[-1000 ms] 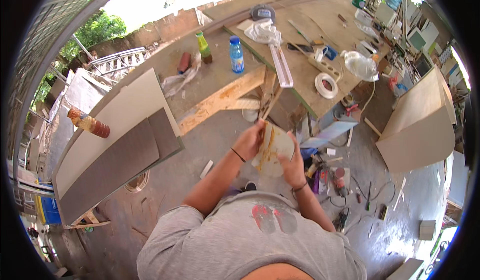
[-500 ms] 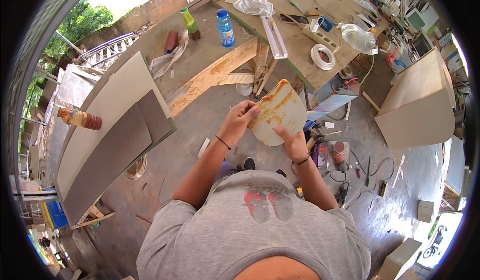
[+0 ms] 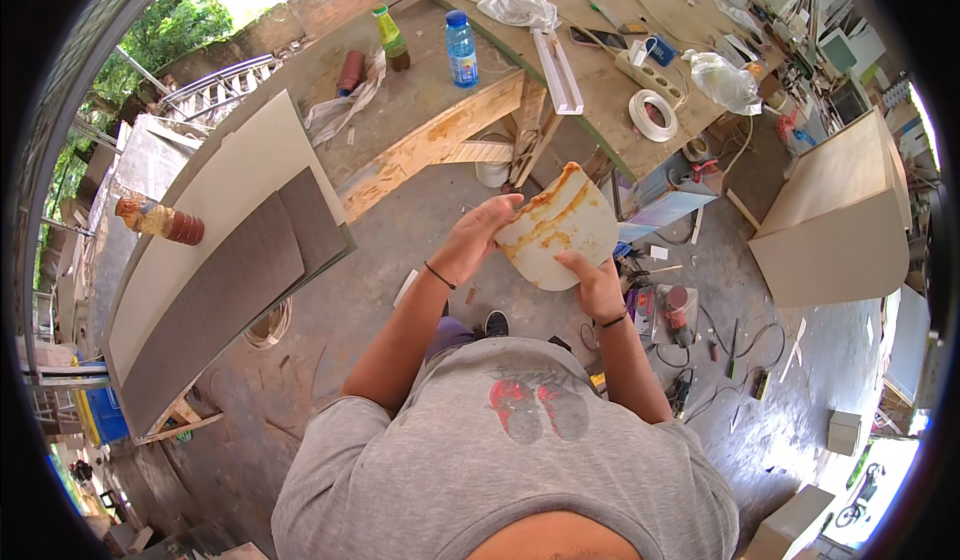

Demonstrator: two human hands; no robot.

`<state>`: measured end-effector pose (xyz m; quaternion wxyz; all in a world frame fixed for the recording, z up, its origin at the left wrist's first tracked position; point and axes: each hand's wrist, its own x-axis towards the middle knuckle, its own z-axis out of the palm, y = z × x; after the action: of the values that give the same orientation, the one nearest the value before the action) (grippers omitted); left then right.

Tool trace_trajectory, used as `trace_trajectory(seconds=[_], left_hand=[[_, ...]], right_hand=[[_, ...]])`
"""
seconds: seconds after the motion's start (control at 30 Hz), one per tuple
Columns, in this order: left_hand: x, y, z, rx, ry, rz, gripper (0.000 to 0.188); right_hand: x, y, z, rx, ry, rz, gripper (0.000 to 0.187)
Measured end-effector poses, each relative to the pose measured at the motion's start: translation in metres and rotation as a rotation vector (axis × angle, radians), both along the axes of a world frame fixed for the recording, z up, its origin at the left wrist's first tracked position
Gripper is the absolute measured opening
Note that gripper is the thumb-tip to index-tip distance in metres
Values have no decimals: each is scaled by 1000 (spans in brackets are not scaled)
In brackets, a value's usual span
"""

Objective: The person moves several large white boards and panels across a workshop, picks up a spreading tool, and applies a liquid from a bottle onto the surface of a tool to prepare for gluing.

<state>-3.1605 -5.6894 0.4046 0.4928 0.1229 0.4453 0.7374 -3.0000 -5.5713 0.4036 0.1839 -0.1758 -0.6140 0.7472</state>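
Observation:
A thin, pale board piece [image 3: 566, 250] with rounded sides and brown, glue-like smears along its upper left edge is held in front of my body. My right hand [image 3: 600, 290] grips its lower right side, thumb on the face and the other fingers mostly hidden underneath. Against the left edge rests my left hand [image 3: 480, 232], its fingers stretched out flat along the smeared side; its thumb is not clearly visible.
Ahead stands a workbench [image 3: 610, 70] with a blue-capped bottle [image 3: 461, 52], a white tape roll [image 3: 653, 116] and a power strip [image 3: 650, 78]. Large panels [image 3: 215, 280] lean at left, bearing a brown-filled bottle [image 3: 160, 221]. A cabinet [image 3: 835, 210] stands right; tools and cables [image 3: 735, 345] litter the floor.
My left hand has loosened from a thumb-and-finger pinch to straightened fingers along the edge. The board piece has shifted slightly right, with my right hand still on it.

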Motion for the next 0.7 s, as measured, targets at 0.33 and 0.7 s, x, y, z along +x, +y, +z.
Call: trace_trajectory(seconds=[0.33,0.7], left_hand=[[3,8,-30,-250,545,169,25],[13,-17,3,18,140,38,25]], right_hand=[[-10,-30,-3,-58,49,-5,35],[-7,-10,-10,75,119,-98,25]])
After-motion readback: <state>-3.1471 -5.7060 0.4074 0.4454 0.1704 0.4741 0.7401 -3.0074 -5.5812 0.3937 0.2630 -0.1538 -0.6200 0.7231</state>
